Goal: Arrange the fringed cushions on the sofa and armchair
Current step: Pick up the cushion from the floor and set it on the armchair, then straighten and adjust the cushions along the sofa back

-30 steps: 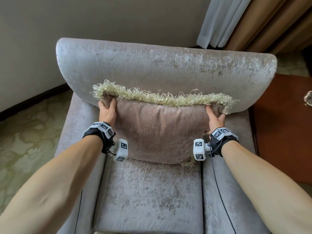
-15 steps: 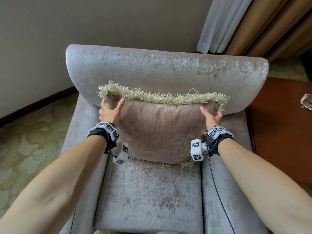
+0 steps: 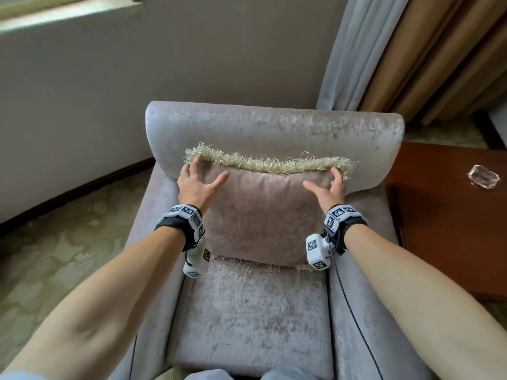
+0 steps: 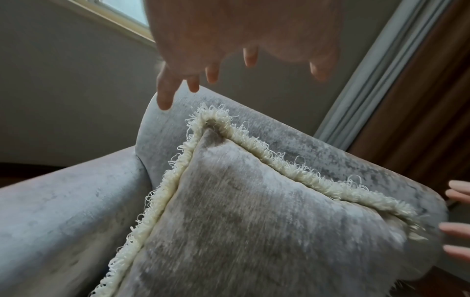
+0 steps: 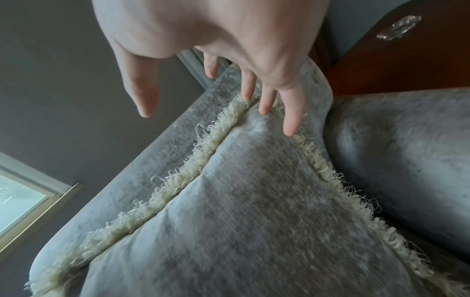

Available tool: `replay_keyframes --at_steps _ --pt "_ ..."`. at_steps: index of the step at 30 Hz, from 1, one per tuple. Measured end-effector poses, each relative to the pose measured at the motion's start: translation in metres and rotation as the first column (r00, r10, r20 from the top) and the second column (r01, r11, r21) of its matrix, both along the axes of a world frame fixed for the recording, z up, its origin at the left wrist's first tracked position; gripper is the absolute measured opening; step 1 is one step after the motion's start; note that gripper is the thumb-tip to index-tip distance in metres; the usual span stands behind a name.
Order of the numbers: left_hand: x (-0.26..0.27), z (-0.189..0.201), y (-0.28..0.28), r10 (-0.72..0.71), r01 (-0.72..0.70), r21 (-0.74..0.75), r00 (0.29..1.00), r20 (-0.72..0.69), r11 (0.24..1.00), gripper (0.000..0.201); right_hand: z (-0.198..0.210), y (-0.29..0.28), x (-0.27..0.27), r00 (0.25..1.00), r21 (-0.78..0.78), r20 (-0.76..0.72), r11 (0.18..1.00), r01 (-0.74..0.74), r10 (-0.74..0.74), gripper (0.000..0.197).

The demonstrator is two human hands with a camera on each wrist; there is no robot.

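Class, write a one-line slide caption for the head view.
Both open hands, left hand and right hand, at the top corners of a fringed cushion propped upright in a grey armchair.

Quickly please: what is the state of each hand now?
Left hand: open, holding nothing.
Right hand: open, fingertips at the cushion corner.

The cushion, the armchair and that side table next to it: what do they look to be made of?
Cushion: seemingly taupe velvet or chenille, its nap mottled with sheen, edged in cream looped yarn fringe. Armchair: silvery-grey crushed velvet by its patchy shine. Side table: probably polished reddish-brown wood, smooth and even.
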State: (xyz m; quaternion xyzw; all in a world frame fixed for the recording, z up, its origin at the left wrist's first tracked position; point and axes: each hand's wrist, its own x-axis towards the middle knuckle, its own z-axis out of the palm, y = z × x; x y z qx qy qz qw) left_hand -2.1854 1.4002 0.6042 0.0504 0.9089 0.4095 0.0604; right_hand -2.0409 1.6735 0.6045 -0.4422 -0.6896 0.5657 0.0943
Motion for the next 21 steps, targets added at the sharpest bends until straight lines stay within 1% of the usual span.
replay_keyframes --at_steps 5,9,13,16,18,21 --pt "0.019 0.017 -0.016 -0.073 0.073 -0.013 0.997 -0.04 0.997 0.095 0.02 -0.034 0.021 0.999 0.04 -0.037 0.999 -0.007 0.009 0.091" --pt "0.036 0.032 -0.021 -0.155 0.158 0.034 0.983 -0.095 0.987 0.093 0.037 -0.062 0.048 0.998 0.063 -0.066 0.998 0.008 -0.004 0.087" --pt "0.062 0.042 -0.028 -0.22 0.238 0.125 0.966 -0.136 0.963 0.083 0.047 -0.095 0.083 0.996 0.102 -0.066 0.992 0.074 -0.067 0.082" --pt "0.082 0.048 -0.03 -0.288 0.306 0.126 0.946 -0.147 0.944 0.072 0.05 -0.115 0.107 0.989 0.065 -0.082 0.99 0.126 -0.12 0.079" --pt "0.097 0.052 -0.027 -0.339 0.356 0.116 0.929 -0.146 0.927 0.07 0.05 -0.126 0.125 0.983 0.07 -0.094 0.984 0.166 -0.159 0.078" --pt "0.123 0.06 -0.014 -0.423 0.442 0.164 0.896 -0.138 0.882 0.073 0.051 -0.135 0.159 0.969 0.094 -0.073 0.966 0.241 -0.235 0.079"
